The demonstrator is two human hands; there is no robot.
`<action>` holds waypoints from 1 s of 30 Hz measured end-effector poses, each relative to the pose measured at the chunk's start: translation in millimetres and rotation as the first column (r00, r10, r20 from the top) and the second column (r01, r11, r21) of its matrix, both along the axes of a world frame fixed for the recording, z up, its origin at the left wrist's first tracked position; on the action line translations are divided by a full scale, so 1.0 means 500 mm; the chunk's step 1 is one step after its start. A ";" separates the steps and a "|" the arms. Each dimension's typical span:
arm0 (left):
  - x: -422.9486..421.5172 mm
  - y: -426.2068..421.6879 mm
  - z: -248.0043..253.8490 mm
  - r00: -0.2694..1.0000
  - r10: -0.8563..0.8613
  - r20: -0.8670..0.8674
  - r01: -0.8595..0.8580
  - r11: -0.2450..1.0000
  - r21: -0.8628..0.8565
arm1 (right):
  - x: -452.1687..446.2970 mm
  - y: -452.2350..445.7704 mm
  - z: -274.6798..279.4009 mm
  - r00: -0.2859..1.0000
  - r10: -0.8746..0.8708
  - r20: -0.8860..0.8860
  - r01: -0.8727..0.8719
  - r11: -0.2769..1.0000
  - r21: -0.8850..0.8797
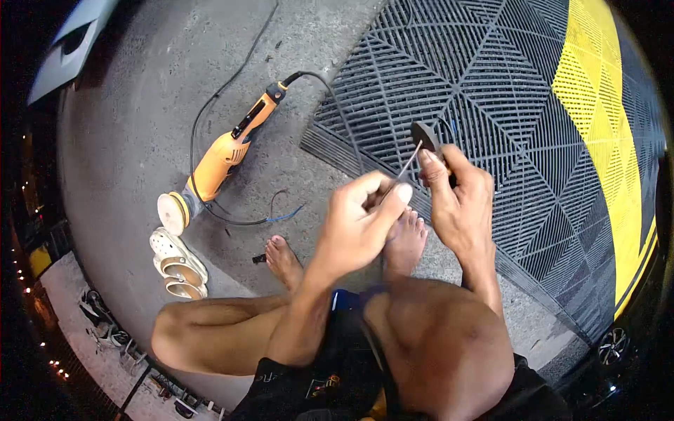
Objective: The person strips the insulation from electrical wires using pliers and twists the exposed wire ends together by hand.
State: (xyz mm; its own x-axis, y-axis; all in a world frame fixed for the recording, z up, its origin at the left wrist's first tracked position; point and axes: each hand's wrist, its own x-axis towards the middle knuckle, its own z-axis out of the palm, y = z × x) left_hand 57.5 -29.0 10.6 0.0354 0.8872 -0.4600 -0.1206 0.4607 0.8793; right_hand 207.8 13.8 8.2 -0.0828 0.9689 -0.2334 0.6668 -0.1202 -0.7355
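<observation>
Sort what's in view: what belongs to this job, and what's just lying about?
Likely the job's:
thin metal rod, in left hand
black disc-shaped piece, in right hand
orange polisher
cable with exposed wires

Apparently lying about:
cream clogs
small black object

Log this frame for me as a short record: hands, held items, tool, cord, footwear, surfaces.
Left hand: left hand grips a thin rod
Right hand: right hand pinches a dark round piece, the rod's tip at it
Tool: orange power tool, lying on the concrete floor
Cord: loose cord end with blue wire exposed
Footwear: pale clogs, off the bare feet
Matting: black and yellow mat
</observation>
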 end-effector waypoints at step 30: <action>-0.031 0.059 0.003 0.936 0.349 -0.043 -0.299 0.854 0.426 | -0.040 0.004 -0.009 0.916 0.070 -0.395 -0.085 0.996 -0.018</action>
